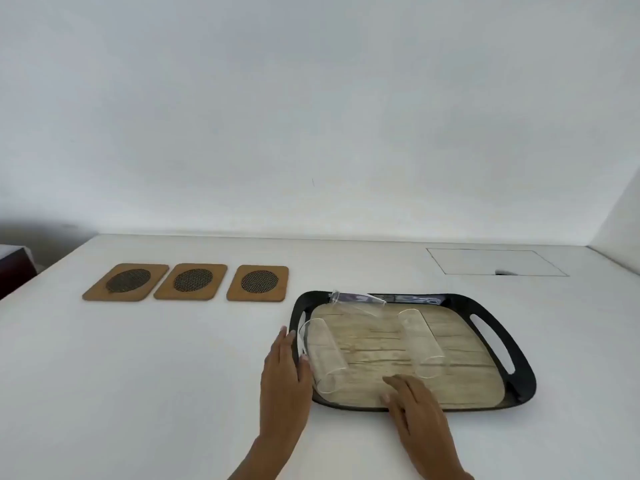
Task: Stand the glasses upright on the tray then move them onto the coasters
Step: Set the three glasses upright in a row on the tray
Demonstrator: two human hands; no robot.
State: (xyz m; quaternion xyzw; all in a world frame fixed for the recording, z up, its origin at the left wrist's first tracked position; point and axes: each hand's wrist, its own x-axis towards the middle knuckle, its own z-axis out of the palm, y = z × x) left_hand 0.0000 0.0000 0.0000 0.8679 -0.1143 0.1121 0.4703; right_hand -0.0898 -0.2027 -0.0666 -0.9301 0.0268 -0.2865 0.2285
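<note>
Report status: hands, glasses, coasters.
Left hand open beside the left clear glass; right hand open. Three glasses lying on black wood-print tray. Three cork coasters bare.

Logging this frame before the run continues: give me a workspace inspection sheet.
Surface: white table, with a rectangular panel outline at far right.
Job's things: three clear glasses lie on their sides on the black-rimmed tray: left glass, back glass, right glass. Three coasters in a row left of the tray, all bare.
Clutter: nothing seen.
Grippers: left hand open at the tray's left edge beside the left glass; right hand open over the tray's near edge, holding nothing.
Cables: nothing seen.
Surroundings: plain white wall; dark object at the far left edge.
</note>
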